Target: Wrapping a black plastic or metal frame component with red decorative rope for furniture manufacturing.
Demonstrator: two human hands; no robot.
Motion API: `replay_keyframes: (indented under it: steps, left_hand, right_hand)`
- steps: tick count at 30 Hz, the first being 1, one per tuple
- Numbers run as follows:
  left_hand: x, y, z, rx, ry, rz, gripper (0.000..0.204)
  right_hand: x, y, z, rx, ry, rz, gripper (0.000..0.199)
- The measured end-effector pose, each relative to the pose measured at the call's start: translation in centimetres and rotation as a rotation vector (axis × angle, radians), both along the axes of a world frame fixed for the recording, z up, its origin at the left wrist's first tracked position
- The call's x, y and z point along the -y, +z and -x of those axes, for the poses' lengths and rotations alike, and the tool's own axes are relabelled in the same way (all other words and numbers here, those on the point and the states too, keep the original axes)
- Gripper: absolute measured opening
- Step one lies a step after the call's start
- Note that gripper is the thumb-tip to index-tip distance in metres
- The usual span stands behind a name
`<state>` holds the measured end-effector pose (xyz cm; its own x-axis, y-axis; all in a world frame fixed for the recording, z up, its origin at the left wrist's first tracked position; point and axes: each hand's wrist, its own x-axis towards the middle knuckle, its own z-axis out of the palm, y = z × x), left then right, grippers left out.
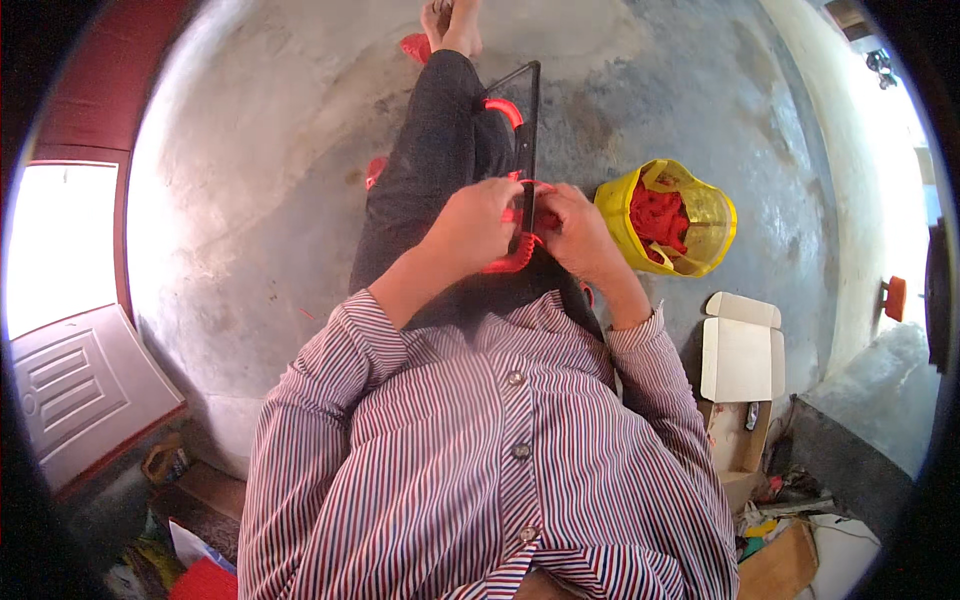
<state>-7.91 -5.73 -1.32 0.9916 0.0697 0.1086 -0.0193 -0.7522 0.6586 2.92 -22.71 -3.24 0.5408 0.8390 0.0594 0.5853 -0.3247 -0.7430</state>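
A thin black frame lies across my lap, leaning over my dark trousers. Bright red cord is wound thickly round its lower corner, and more red winding covers a part farther up. Close against the bar's left side, my left hand has its fingers bent at the red cord. My right hand is closed at the bar's right side, thumb and fingers pinched together on the cord. A thin red strand arches over the bar between both hands. The fingertips are partly hidden.
To my right stands a yellow basket with red material inside. An open cardboard box lies nearer me. Red pieces rest on the grey floor by my legs. A brown board is at the lower right.
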Motion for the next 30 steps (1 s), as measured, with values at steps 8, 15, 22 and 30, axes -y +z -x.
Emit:
replay_keyframes:
  steps: [8,15,22,30]
  left_hand:
    - [1.3,-2.4,-0.9,-0.231,0.299,1.102,0.057]
    - [3.0,-2.2,-0.4,-0.314,0.438,1.205,0.069]
    - [3.3,-2.3,-0.9,-0.296,0.483,1.237,0.069]
    - [4.7,2.8,0.6,0.065,0.035,0.694,0.033]
  right_hand:
    - [6.4,9.1,0.6,-0.941,-0.266,-0.779,0.023]
    - [8.4,20.6,4.4,-1.426,0.630,-0.878,0.024]
    - [9.7,25.3,5.9,-1.465,1.125,-1.344,0.009]
    - [10.4,30.1,5.1,-3.412,0.146,-2.440,0.040]
